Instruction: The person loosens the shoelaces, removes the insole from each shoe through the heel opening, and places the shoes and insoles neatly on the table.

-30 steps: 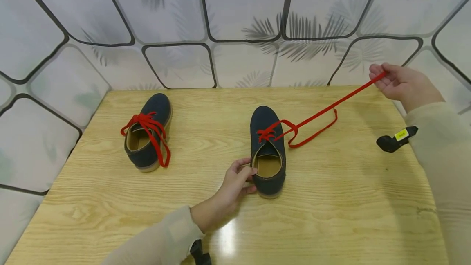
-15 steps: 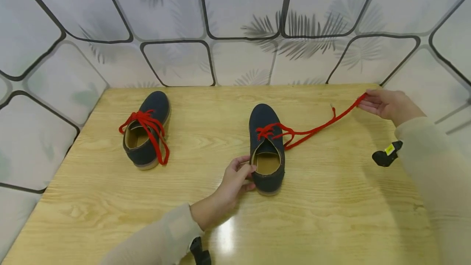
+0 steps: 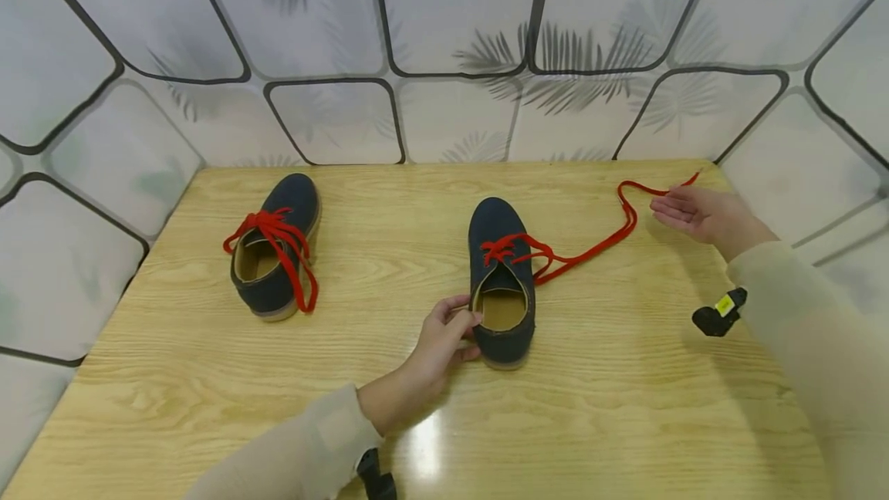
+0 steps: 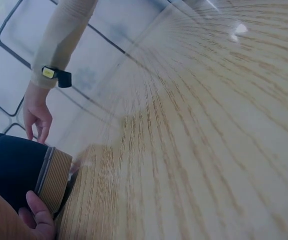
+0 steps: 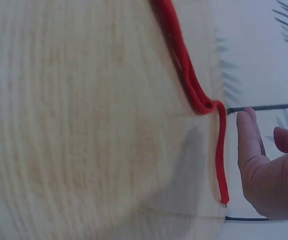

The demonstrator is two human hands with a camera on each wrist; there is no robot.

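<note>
A pale wall [image 3: 458,14] with dark-outlined panels and leafy shapes is rising beyond the held shoe [image 3: 501,280]. The wood-grained surface [image 3: 590,400] is spreading beneath and all around that shoe. The right sleeve [image 3: 806,346] is stretching well to the right of the held shoe, while the left sleeve [image 3: 285,446] is lying to its near left. The held shoe, dark blue, is resting upright on its sole, its toe pointing towards the wall. Another shoe [image 3: 255,261], also dark blue, is standing well to the left of the held shoe. The left hand [image 3: 441,346] is grasping the held shoe by its left rear side, the thumb bending over the collar. The right hand [image 3: 701,213] is hovering well to the held shoe's right, fingers extended, holding nothing, just beside the lace's end. The red lace [image 3: 590,255] is running rightward from the held shoe, its strands lying close together and then curving. A black gadget [image 3: 718,313] with a yellow label is sitting at the right sleeve's cuff, right of the held shoe.
</note>
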